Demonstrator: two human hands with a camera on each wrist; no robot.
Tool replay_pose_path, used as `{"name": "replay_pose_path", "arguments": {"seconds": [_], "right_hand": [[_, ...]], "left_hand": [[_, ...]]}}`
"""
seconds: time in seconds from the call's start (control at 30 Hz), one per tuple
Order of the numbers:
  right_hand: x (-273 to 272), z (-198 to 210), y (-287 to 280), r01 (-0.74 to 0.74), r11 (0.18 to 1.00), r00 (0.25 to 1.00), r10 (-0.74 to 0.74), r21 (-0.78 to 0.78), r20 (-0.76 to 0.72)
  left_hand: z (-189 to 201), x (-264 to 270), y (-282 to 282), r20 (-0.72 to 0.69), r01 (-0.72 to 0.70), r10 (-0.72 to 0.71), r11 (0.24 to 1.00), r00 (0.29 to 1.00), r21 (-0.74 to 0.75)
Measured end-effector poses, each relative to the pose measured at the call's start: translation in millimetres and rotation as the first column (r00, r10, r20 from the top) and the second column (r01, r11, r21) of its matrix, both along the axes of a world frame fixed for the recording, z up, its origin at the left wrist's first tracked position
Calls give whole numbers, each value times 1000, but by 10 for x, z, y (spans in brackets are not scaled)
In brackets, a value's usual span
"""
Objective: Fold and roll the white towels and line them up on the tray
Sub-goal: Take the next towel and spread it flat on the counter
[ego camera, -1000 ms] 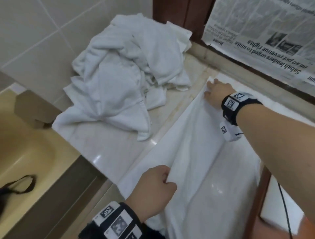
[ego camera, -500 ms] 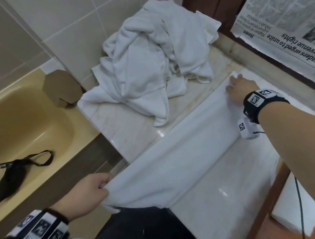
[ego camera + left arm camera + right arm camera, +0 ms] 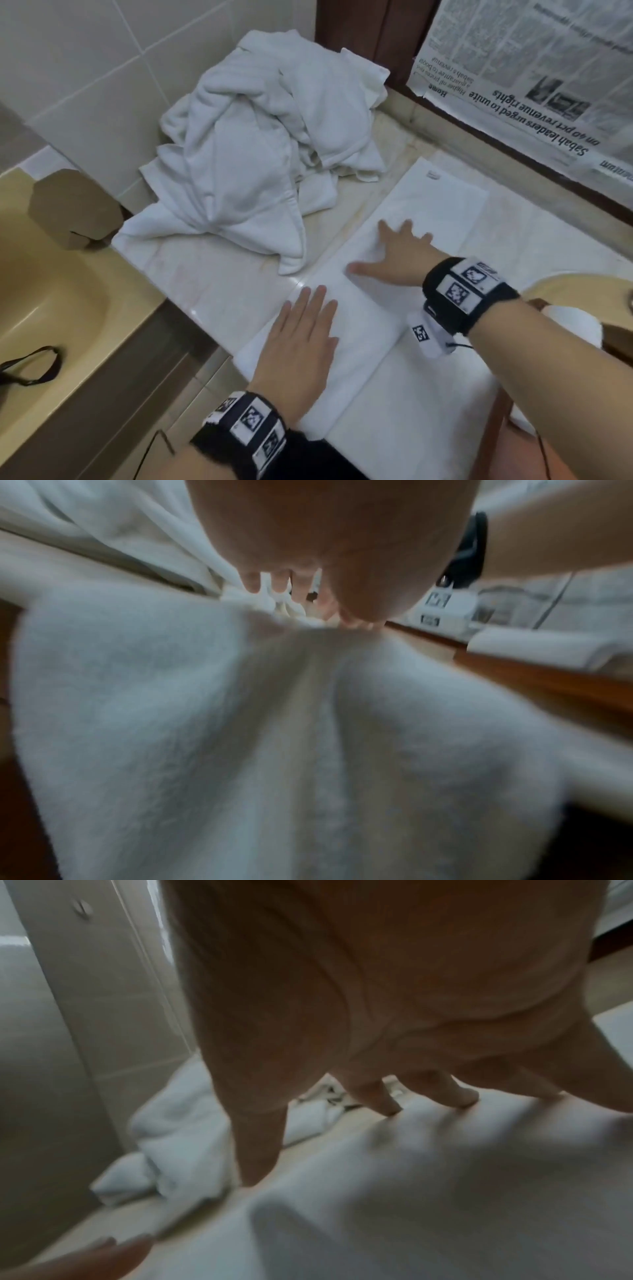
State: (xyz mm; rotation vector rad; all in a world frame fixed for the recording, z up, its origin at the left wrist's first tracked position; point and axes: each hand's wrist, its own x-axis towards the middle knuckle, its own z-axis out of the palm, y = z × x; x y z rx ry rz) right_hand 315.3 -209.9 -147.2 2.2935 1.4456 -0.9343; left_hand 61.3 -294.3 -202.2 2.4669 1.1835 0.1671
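A white towel (image 3: 421, 212) lies folded into a long strip on the marble counter (image 3: 219, 291), running from the near edge toward the back wall. My left hand (image 3: 301, 339) rests flat on its near half, fingers straight. My right hand (image 3: 397, 253) presses flat on its middle, fingers spread. The left wrist view shows the towel (image 3: 274, 737) under my palm. In the right wrist view my fingertips (image 3: 390, 1107) touch the towel (image 3: 411, 1191). A heap of unfolded white towels (image 3: 267, 144) lies at the back left of the counter. A rolled white towel (image 3: 568, 322) sits at the right edge.
A yellow bathtub (image 3: 44, 308) lies left of the counter with a black strap (image 3: 30, 366) in it. A brown cardboard box (image 3: 72, 209) stands on the tub's corner. Newspaper (image 3: 534, 75) covers the back wall at right. A wooden edge (image 3: 496, 414) borders the counter at right.
My left hand let go of the towel's near edge and now lies flat on it. My right hand slid from the far corner back to the middle. The towel lies flat.
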Motion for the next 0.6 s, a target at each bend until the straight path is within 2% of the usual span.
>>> {"name": "replay_pose_path", "arguments": {"seconds": [0.07, 0.17, 0.33, 0.47, 0.6], "right_hand": [[245, -107, 102, -11, 1000, 997, 12, -13, 72], [755, -63, 389, 43, 998, 989, -47, 36, 138], [1204, -11, 683, 35, 997, 989, -45, 73, 139], [737, 214, 500, 153, 974, 981, -170, 169, 95], [94, 115, -30, 27, 998, 1000, -27, -51, -5]], "left_hand": [[-122, 57, 29, -103, 64, -67, 998, 992, -25], [-111, 50, 14, -173, 125, -130, 991, 976, -38], [-58, 101, 34, -214, 99, -109, 993, 971, -57], [-62, 112, 37, -195, 80, -93, 994, 976, -74], [-48, 92, 21, -158, 1, -15, 996, 987, -91]]}}
